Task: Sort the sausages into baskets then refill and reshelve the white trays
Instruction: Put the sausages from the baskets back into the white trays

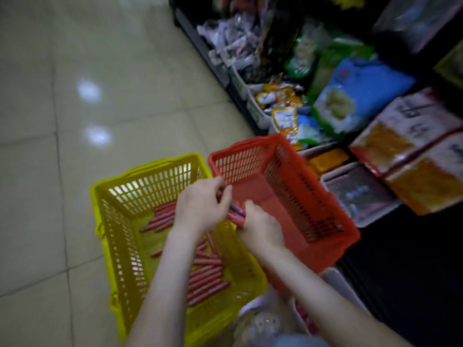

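A yellow basket (117, 221) stands on the floor with several red sausages (205, 281) lying in it. Right beside it stands a red basket (325, 216), its floor bare where visible. Between the two, over their shared edge, my left hand (200, 206) and my right hand (260, 229) both grip a small bundle of sausages (236, 212). My left hand pinches one end with curled fingers; my right hand wraps the other end. A white tray (335, 279) shows partly at the lower right, behind my right forearm, with sausages in it.
A low dark shelf (200, 43) runs along the right, packed with bagged snacks and white bins (253, 108). Another white tray of dark packets (360, 194) sits just right of the red basket. Tiled floor (75, 121) spreads to the left.
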The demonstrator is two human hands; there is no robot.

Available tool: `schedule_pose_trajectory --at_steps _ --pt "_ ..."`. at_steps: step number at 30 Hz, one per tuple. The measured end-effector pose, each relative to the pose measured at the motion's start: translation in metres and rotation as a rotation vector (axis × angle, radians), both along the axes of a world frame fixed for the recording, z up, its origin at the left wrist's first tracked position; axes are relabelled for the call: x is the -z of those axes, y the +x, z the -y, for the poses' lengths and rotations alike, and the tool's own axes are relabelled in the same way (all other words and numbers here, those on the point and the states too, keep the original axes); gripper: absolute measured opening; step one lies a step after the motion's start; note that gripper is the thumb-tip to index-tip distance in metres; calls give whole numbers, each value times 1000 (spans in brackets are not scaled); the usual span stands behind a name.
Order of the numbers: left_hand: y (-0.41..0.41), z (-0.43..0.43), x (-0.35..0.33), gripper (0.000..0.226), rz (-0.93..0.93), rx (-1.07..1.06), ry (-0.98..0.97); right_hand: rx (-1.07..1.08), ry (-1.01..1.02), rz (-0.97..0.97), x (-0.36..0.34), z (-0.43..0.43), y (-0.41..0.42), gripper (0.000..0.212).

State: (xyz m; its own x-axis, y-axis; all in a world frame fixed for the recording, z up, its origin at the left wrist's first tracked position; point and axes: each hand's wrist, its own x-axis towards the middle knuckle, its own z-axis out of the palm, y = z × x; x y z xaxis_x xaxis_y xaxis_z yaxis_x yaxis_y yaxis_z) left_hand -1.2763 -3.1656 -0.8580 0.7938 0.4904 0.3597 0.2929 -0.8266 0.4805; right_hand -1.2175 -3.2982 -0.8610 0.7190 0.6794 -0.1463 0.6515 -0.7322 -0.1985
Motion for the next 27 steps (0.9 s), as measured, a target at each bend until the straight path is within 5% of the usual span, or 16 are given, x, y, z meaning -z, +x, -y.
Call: schedule_pose_trajectory --at_steps 3,6,8,10,12,17,27 --pt "18 66 -33 32 247 117 -87 204 78 -55 -49 68 11 28" --pt "40 160 -64 78 313 196 -718 515 334 -187 -90 159 15 34" --pt "52 229 -92 90 123 352 -1163 704 658 -338 -121 227 9 27" --pt "61 301 -118 62 -221 698 -1357 837 892 -380 -148 297 -1 19" --pt "61 374 -140 29 -458 1044 -1367 961 1041 -346 -171 371 -19 17" --pt "42 538 -170 22 -745 1425 -1207 1220 1318 -271 -187 532 -98 18" --pt "-75 760 -71 31 -1161 1470 -887 1664 1629 -189 -105 695 -263 16"
